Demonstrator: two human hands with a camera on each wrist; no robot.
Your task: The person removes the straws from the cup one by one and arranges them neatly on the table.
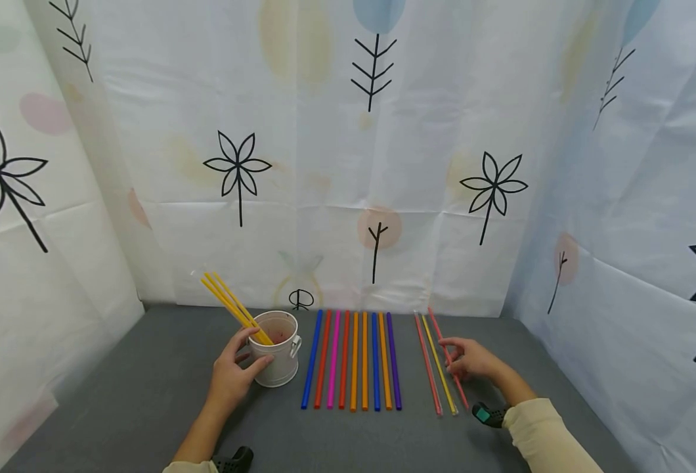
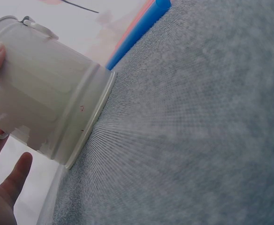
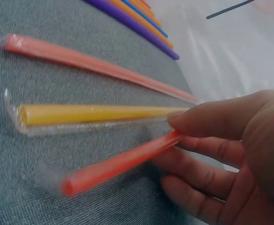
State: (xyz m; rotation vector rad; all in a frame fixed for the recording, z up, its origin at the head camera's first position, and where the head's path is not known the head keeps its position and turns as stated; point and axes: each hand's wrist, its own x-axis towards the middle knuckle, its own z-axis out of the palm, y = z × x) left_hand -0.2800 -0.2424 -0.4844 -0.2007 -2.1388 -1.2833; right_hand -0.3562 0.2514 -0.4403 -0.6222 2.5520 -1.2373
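Note:
My left hand (image 1: 231, 376) grips a small white metal bucket (image 1: 278, 371) at its left side, the thumb on the near face. Two or so yellow straws (image 1: 225, 297) lean out of the bucket to the left. At the right, my right hand (image 1: 472, 360) pinches a red straw in a clear wrapper (image 3: 118, 169) between thumb and fingers. This straw slants across the right wrist view. Beside it lie a wrapped yellow straw (image 3: 95, 115) and another wrapped red straw (image 3: 80, 58), both on the table.
Between the hands, several unwrapped straws lie side by side in a row, from a blue straw (image 1: 311, 361) to a purple straw (image 1: 394, 361). A grey cloth covers the table (image 1: 348, 447). Patterned white curtains (image 1: 324, 164) enclose the back and sides.

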